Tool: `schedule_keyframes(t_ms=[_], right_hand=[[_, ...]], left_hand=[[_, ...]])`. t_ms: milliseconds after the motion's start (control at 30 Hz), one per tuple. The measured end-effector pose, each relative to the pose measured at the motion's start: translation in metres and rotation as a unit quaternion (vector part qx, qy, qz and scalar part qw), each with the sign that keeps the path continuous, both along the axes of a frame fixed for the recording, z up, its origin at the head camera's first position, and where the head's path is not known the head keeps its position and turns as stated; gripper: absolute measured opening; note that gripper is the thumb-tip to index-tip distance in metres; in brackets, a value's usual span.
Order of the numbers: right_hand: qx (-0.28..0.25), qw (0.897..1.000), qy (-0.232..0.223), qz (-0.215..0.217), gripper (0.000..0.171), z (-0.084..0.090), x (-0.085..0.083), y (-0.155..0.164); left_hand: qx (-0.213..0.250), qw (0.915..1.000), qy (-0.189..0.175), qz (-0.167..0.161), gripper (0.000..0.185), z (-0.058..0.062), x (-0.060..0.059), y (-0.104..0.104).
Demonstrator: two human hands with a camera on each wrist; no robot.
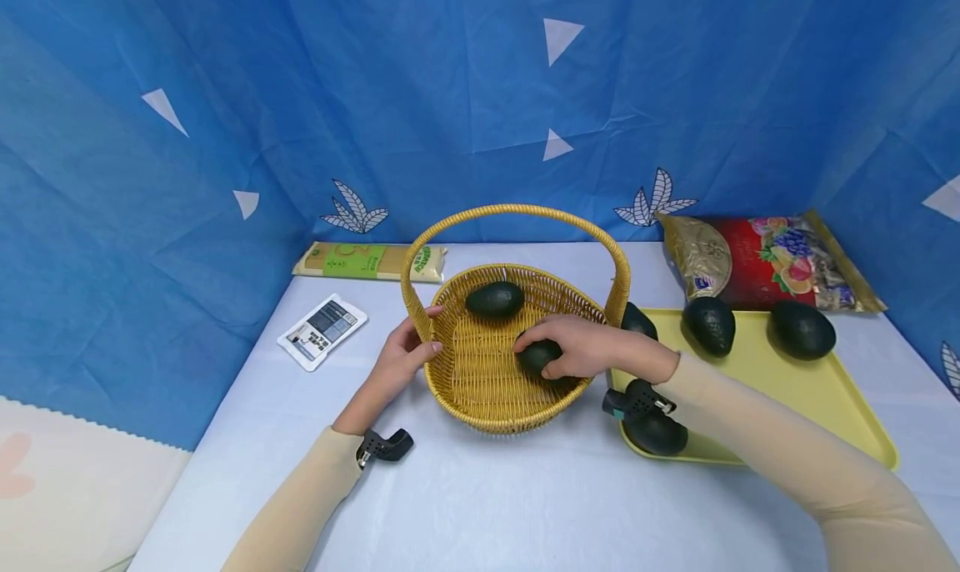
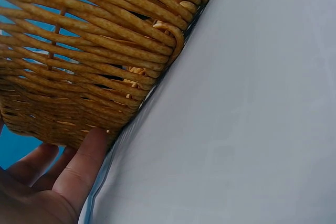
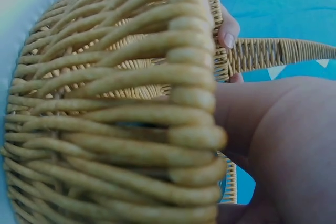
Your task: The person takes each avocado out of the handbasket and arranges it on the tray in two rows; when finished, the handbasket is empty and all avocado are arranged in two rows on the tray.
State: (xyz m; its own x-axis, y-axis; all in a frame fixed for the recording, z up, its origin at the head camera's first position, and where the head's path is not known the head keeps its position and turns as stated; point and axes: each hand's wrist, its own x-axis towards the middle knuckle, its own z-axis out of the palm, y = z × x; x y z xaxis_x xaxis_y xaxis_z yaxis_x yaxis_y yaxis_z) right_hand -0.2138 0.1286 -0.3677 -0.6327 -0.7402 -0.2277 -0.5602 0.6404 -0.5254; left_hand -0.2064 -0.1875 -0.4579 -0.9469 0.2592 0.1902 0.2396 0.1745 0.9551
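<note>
Two avocados lie within the wicker basket (image 1: 487, 380): one avocado at the back (image 1: 495, 299) rests free on the woven floor, and the nearer avocado (image 1: 538, 357) is grasped under the curled fingers of the right hand (image 1: 581, 347), which is reached in over the right rim, apparently so that the fruit can be set low inside rather than dropped. The basket is steadied from the other side by the left hand (image 1: 401, 357); its fingers are laid against the outer wall and its thumb over the rim, below the root of the arched handle (image 1: 517, 213), seemingly so that the light basket is kept from sliding on the worktop (image 1: 525, 505). In the left wrist view, fingers (image 2: 84, 166) are seen pressed flat against the weave near its base, so this hand is judged to brace more than clench.

Four more avocados are kept on the yellow tray (image 1: 825, 388) just right of the basket: one by the handle's right root (image 1: 639, 319), two toward the tray's back (image 1: 709, 325) (image 1: 801, 329), and one at the front corner (image 1: 657, 432), partly hidden behind the wrist-worn camera. Behind the tray a red snack bag (image 1: 765, 262) is laid; a pasta packet (image 1: 367, 262) and a small white calculator-like device (image 1: 322, 330) are set well apart to the left. Access from above is narrowed by the handle, so the basket is entered from the side.
</note>
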Motion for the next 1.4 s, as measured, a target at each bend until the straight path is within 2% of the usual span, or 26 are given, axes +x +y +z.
schedule_keyframes(t_ms=[167, 367, 567, 800, 1100, 1400], right_hand=[[-0.016, 1.000, 0.002, -0.001, 0.048, 0.000, 0.002, 0.002], [-0.059, 0.998, -0.005, -0.009, 0.048, 0.013, 0.008, 0.010], [-0.122, 0.992, -0.023, -0.021, 0.047, 0.028, 0.020, 0.027], [-0.171, 0.984, -0.044, -0.020, 0.045, 0.044, 0.035, 0.048], [-0.177, 0.981, -0.070, -0.036, 0.044, 0.043, 0.048, 0.077], [-0.228, 0.971, -0.052, -0.047, 0.046, 0.032, 0.063, 0.116]], left_hand=[[0.002, 1.0000, 0.002, -0.003, 0.059, 0.000, 0.000, 0.000], [0.004, 1.0000, -0.002, -0.005, 0.060, 0.000, 0.000, 0.000], [0.003, 1.0000, -0.006, -0.005, 0.059, -0.001, -0.001, 0.001], [0.000, 0.9999, -0.011, 0.000, 0.059, 0.000, 0.000, 0.000], [-0.004, 1.0000, -0.006, 0.001, 0.060, -0.001, 0.000, -0.001], [-0.004, 1.0000, -0.002, 0.002, 0.059, -0.001, 0.000, -0.001]])
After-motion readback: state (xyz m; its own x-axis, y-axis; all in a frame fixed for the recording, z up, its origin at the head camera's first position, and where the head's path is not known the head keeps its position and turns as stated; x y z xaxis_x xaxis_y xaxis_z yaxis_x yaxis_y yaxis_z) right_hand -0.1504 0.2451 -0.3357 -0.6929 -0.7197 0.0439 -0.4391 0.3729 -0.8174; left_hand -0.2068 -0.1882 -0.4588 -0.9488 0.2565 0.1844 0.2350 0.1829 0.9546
